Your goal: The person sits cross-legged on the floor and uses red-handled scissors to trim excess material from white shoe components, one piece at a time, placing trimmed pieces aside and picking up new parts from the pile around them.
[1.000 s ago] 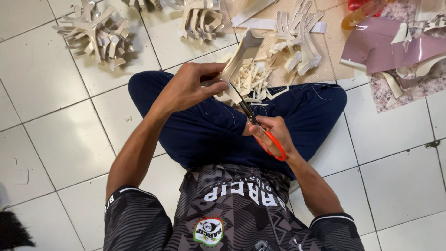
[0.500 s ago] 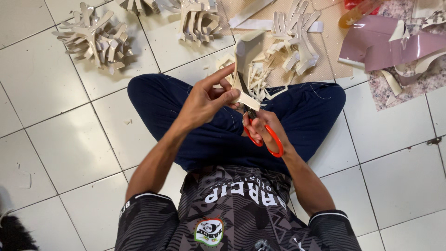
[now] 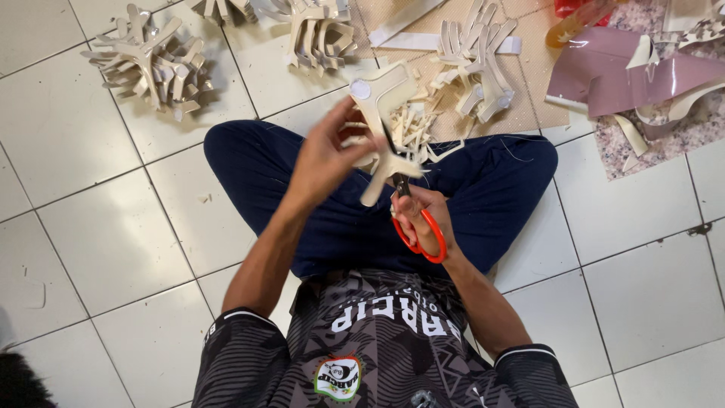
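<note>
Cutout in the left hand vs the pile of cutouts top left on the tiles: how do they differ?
The cutout is a single piece, held up off the floor in the left hand; the pile is many pieces heaped on the tiles.
The held cutout meets the blades of the orange-handled scissors in the right hand; the pile lies untouched.
Both are beige, branching shapes.

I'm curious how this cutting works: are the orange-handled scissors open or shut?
Cannot tell for sure. The orange-handled scissors sit in the right hand, dark blades running up into the beige branched cardboard cutout, which hides the blade tips.
</note>
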### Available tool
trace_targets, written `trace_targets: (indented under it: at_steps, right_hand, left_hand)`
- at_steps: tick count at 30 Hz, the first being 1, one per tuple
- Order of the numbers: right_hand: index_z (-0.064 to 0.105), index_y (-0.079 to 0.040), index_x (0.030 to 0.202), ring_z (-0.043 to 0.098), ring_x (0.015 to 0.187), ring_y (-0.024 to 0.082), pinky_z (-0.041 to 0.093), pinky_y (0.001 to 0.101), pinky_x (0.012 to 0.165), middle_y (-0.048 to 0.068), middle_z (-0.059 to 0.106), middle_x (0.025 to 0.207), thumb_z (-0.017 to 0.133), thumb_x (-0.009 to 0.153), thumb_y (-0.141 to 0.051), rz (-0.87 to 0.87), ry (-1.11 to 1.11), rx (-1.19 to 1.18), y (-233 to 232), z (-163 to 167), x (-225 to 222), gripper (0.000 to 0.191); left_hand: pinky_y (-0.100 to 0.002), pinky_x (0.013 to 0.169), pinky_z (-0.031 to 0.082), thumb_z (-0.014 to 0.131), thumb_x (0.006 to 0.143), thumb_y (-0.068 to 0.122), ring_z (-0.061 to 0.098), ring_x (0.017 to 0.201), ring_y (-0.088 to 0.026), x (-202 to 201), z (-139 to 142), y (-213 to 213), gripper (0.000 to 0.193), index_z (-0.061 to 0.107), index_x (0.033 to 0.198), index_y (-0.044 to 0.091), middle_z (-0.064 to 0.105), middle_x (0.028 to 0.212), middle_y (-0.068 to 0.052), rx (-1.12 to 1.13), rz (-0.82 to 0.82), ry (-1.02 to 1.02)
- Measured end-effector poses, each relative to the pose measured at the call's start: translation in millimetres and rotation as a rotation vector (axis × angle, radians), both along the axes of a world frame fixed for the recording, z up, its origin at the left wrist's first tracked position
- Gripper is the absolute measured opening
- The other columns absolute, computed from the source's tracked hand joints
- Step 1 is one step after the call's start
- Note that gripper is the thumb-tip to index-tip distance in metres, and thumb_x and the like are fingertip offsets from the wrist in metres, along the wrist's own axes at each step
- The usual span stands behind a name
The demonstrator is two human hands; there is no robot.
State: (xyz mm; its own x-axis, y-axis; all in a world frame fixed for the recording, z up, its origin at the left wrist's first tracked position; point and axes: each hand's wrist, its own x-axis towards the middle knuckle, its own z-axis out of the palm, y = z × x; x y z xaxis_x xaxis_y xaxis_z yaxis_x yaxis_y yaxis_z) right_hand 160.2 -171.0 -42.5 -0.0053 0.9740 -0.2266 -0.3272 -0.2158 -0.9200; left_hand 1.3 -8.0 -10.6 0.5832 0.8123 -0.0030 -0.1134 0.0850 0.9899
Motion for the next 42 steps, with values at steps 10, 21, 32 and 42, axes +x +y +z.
trace_targets:
  at_steps: [10,21,32,42]
  right_hand:
    - [0.06,0.0,0.099,0.045,0.052,0.002,0.038,0.0187,0.045,-0.004,0.049,0.071,0.06,0.096,-0.064,0.018,-0.005,0.021,6.8,2.8,-1.9,0.064]
    - [0.061,0.002,0.087,0.044,0.044,0.004,0.035,0.0199,0.04,-0.001,0.051,0.063,0.063,0.1,-0.054,-0.004,-0.018,0.011,-6.5,-9.5,2.5,0.057]
    - [0.059,-0.001,0.109,0.055,0.076,0.008,0.045,0.0231,0.068,0.001,0.057,0.085,0.053,0.103,-0.07,0.064,-0.238,0.227,1.3,-1.5,7.4,0.069]
    - [0.058,0.001,0.109,0.052,0.061,0.009,0.043,0.0242,0.056,0.001,0.055,0.074,0.053,0.104,-0.064,-0.111,-0.049,0.176,9.2,-10.6,-1.6,0.065]
  left_hand:
    - [-0.033,0.085,0.068,0.071,0.098,0.007,0.072,0.092,-0.014,7.9,10.3,-14.5,0.03,0.065,0.125,-0.004,0.07,0.098,-0.005,-0.246,0.164,-0.14]
    - [-0.027,0.081,0.062,0.073,0.098,0.014,0.072,0.089,-0.012,-6.4,24.2,13.1,0.034,0.069,0.128,-0.003,0.075,0.104,-0.006,-0.15,0.085,0.033]
    - [-0.027,0.075,0.065,0.073,0.096,0.009,0.072,0.082,-0.014,1.4,15.0,-2.3,0.022,0.065,0.111,-0.004,0.07,0.098,-0.006,-0.218,0.163,-0.085]
    - [-0.028,0.073,0.064,0.069,0.098,0.006,0.074,0.079,-0.017,29.8,-1.7,-43.9,0.015,0.056,0.103,0.001,0.067,0.093,-0.009,-0.467,0.171,-0.263]
